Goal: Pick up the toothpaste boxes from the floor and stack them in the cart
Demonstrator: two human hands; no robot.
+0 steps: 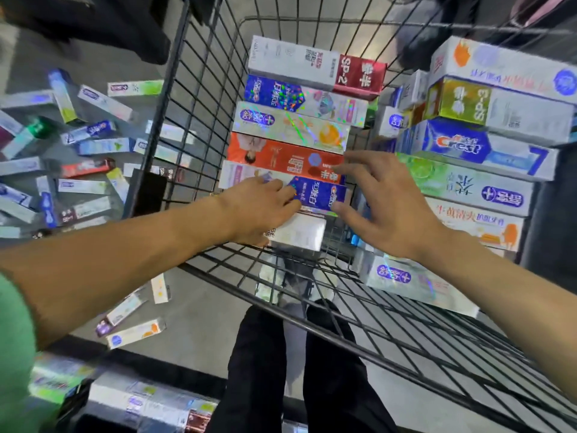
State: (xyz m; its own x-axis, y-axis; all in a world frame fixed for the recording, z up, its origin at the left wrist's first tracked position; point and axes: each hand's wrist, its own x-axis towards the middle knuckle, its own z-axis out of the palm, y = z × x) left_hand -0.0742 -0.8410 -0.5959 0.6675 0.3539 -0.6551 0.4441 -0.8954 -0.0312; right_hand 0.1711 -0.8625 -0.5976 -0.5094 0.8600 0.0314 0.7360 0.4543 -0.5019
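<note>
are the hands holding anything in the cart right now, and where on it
The left hand rests on the white end of the blue and white box, fingers fairly straight. The right hand is spread open at the box's blue end, gripping nothing.

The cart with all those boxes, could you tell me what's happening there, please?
A person is stacking toothpaste boxes in the wire cart. Both hands reach in: the left hand rests on a white box, and the right hand hovers open beside the blue box. Many boxes lie on the floor.
</note>
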